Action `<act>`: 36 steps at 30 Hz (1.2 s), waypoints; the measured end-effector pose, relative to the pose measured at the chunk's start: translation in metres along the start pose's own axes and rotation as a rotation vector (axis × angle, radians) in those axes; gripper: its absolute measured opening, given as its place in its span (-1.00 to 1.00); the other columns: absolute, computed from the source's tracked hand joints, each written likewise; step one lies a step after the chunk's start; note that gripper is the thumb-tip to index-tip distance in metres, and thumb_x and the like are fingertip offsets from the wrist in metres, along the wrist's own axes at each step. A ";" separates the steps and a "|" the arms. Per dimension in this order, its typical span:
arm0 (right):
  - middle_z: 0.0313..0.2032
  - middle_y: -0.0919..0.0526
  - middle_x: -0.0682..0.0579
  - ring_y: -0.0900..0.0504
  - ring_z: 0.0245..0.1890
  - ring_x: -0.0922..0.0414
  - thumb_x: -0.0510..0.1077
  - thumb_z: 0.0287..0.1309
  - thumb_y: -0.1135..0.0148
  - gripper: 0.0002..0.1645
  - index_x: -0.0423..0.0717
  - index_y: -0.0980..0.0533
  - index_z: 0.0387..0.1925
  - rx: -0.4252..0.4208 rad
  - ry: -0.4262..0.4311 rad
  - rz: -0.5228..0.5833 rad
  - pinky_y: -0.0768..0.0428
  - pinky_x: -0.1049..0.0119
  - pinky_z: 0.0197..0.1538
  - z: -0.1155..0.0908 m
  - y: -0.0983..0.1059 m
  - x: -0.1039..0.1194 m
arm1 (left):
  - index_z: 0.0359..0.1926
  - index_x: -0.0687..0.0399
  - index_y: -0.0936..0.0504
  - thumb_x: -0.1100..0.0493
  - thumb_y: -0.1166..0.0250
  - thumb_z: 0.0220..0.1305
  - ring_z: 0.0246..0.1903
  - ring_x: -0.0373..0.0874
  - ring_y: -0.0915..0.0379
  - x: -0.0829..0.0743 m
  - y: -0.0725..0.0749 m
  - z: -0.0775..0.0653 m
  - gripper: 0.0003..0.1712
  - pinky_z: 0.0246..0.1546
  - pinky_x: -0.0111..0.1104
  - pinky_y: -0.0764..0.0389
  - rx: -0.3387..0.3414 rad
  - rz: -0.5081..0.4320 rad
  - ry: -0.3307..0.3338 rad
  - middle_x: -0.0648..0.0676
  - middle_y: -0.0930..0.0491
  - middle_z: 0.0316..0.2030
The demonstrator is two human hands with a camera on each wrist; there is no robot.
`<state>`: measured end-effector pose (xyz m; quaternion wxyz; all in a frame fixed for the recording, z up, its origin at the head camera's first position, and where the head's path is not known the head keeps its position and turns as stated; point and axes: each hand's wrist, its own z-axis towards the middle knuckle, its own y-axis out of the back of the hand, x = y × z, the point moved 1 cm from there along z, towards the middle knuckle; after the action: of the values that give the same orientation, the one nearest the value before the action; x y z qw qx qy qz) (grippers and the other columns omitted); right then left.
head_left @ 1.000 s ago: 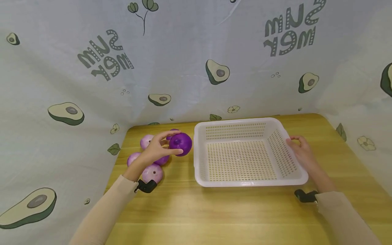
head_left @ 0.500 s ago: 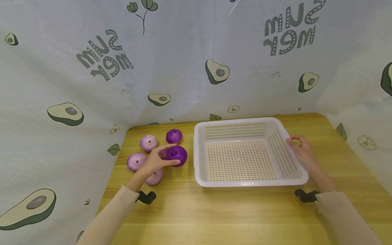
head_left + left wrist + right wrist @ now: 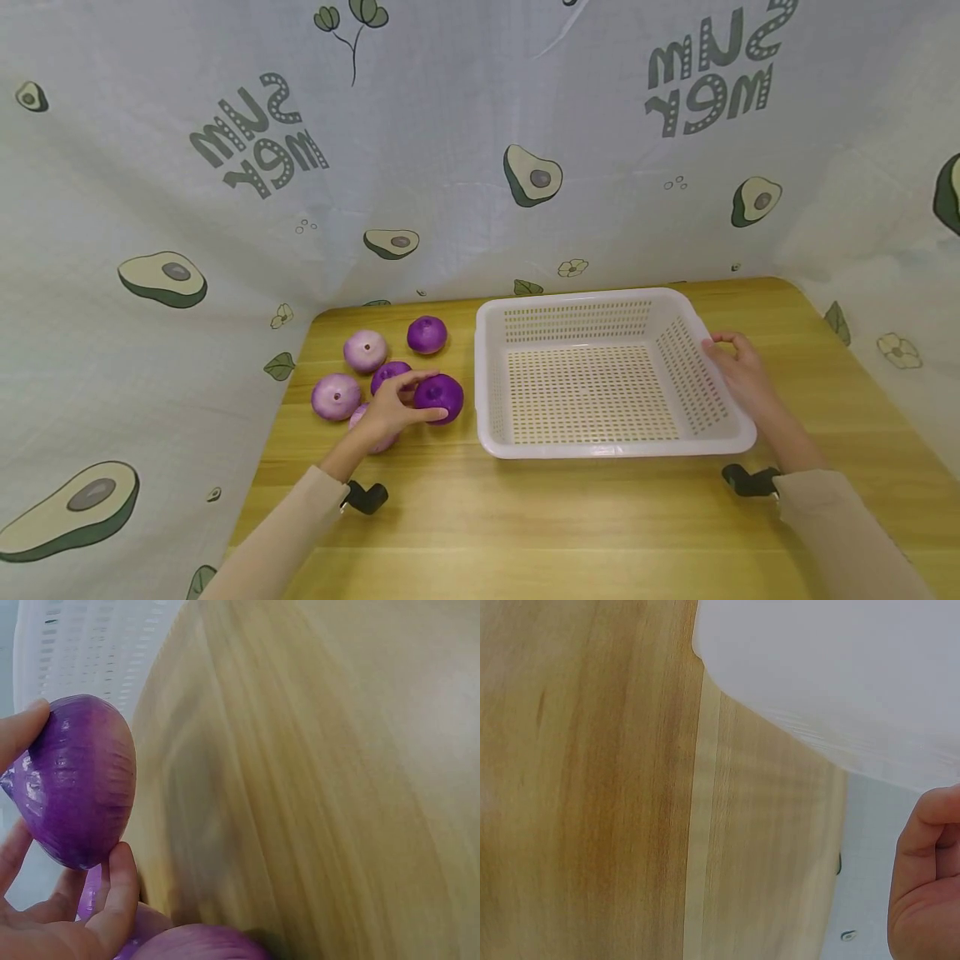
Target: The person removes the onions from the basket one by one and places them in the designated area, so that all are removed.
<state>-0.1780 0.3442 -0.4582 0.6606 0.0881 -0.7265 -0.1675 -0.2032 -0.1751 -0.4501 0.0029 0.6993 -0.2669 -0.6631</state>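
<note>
In the head view my left hand (image 3: 393, 408) pinches a dark purple onion (image 3: 438, 399) between thumb and fingers, just left of the white basket (image 3: 618, 450). The left wrist view shows the same onion (image 3: 82, 780), glossy, its pointed tip toward the palm side. Around that hand lie several more onions: a dark one (image 3: 427, 335) behind it, another dark one (image 3: 391, 377) beside the fingers, and pale ones (image 3: 336, 397) to the left. The forearm partly hides one pale onion (image 3: 382, 440). At the basket's right wall, my right hand (image 3: 742, 379) grips the rim.
Everything stands on a wooden table (image 3: 540, 517). A pale cloth (image 3: 450, 125) printed with avocados and lettering hangs behind it and along the sides. The basket has slotted walls and a bare grid floor (image 3: 592, 392). A black wrist mount (image 3: 367, 497) sits on the left wrist.
My left hand has brought the purple onion toward me and lower, bringing the dark onions behind into fuller view. The right hand and basket have stayed where they were.
</note>
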 end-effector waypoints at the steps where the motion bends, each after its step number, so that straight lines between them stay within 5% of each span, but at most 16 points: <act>1: -0.39 -0.63 0.23 -0.68 -0.47 0.20 0.15 0.52 0.07 -0.63 0.02 -0.24 0.12 -0.002 -0.001 -0.006 -0.68 0.27 -0.46 0.000 0.000 0.000 | 0.33 0.24 -0.45 0.31 -0.52 0.10 0.16 0.19 -0.47 0.000 -0.001 0.000 -0.24 0.18 -0.02 -0.50 -0.003 0.006 0.003 0.26 -0.48 0.23; 5: -0.39 -0.62 0.25 -0.68 -0.46 0.20 0.14 0.52 0.08 -0.57 -0.07 -0.23 0.16 -0.001 -0.003 -0.016 -0.68 0.27 -0.45 0.001 0.000 -0.002 | 0.35 0.19 -0.45 0.27 -0.55 0.07 0.18 0.18 -0.45 0.023 -0.004 0.008 -0.20 0.19 0.00 -0.48 -0.019 0.009 0.009 0.22 -0.48 0.25; 9: -0.39 -0.63 0.26 -0.68 -0.46 0.20 0.12 0.53 0.09 -0.56 -0.09 -0.21 0.18 0.005 -0.006 -0.017 -0.69 0.26 -0.45 0.002 0.001 -0.002 | 0.34 0.14 -0.48 0.20 -0.57 0.06 0.16 0.15 -0.47 0.029 -0.005 0.009 -0.20 0.16 -0.01 -0.51 -0.029 0.027 -0.003 0.16 -0.50 0.24; 17: -0.34 -0.59 0.24 -0.66 -0.42 0.24 0.13 0.54 0.12 -0.35 -0.31 -0.08 0.29 0.000 -0.032 -0.065 -0.68 0.30 -0.40 0.000 -0.001 0.001 | 0.28 0.14 -0.54 0.15 -0.61 0.00 0.13 0.07 -0.51 0.033 -0.006 0.007 -0.21 0.17 -0.07 -0.52 -0.033 0.103 -0.057 0.08 -0.56 0.18; 29: -0.37 -0.61 0.22 -0.68 -0.46 0.20 0.11 0.53 0.09 -0.36 -0.35 -0.10 0.27 -0.008 0.009 -0.054 -0.68 0.29 -0.44 0.000 -0.002 0.003 | 0.19 0.04 -0.62 0.15 -0.62 -0.02 -0.16 -0.08 -0.47 0.035 -0.012 0.004 -0.31 -0.01 -0.16 -0.54 -0.046 0.201 -0.092 0.02 -0.62 -0.02; 36: -0.37 -0.61 0.25 -0.68 -0.45 0.22 0.12 0.52 0.08 -0.39 -0.30 -0.14 0.24 -0.016 0.013 -0.042 -0.67 0.30 -0.44 -0.001 0.000 0.003 | 0.21 0.09 -0.59 0.18 -0.60 0.02 0.00 0.02 -0.56 0.031 -0.013 0.003 -0.31 0.06 -0.12 -0.59 -0.036 0.222 -0.099 0.10 -0.59 0.10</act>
<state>-0.1778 0.3428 -0.4558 0.6623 0.0991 -0.7188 -0.1868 -0.2019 -0.1742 -0.4837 0.0757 0.6315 -0.3308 -0.6971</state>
